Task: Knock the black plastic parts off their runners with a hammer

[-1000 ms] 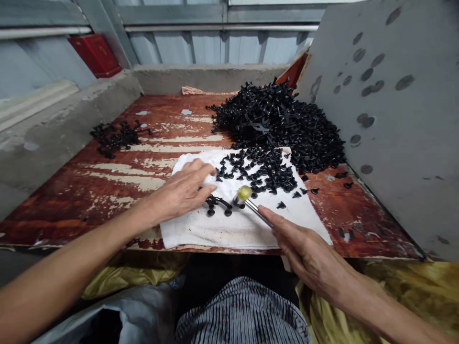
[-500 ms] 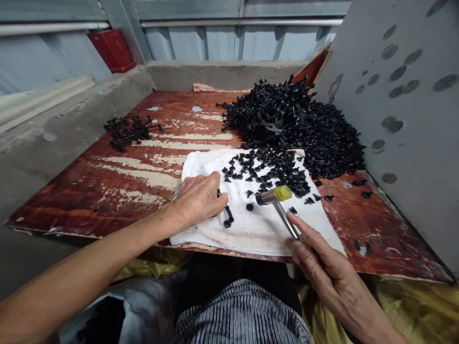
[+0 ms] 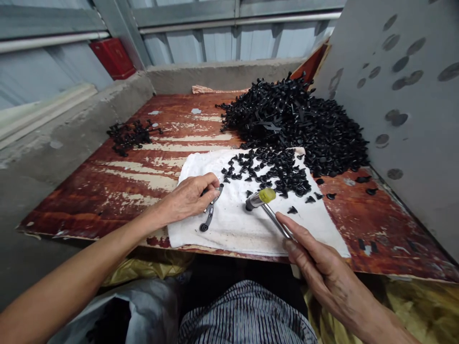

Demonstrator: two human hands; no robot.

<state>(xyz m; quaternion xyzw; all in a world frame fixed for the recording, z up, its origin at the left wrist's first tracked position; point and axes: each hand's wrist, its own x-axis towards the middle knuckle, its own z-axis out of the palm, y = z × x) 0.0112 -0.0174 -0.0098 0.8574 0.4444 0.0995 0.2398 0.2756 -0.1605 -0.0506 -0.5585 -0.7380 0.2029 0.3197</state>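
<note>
A black strip (image 3: 211,214) lies on a white cloth (image 3: 244,234) at the centre of the frame, the fingers of the left hand (image 3: 195,193) pinched on its upper part. From where I stand, I cannot tell whether they also grip a smaller piece. Just right of centre, the right hand (image 3: 322,265) grasps a hammer (image 3: 258,199) by its handle, dark face tilted down and yellow face up, the head apart from the strip. Black studs (image 3: 279,174) scatter over the cloth's far half; beyond, a dark heap (image 3: 294,126) fills the worktop's (image 3: 114,191) upper right. Good handling here, it seems, calls for the strip pressed flat, the left fingers clear of the hammer's path, stray studs kept aside, and any tap short, light and square.
</note>
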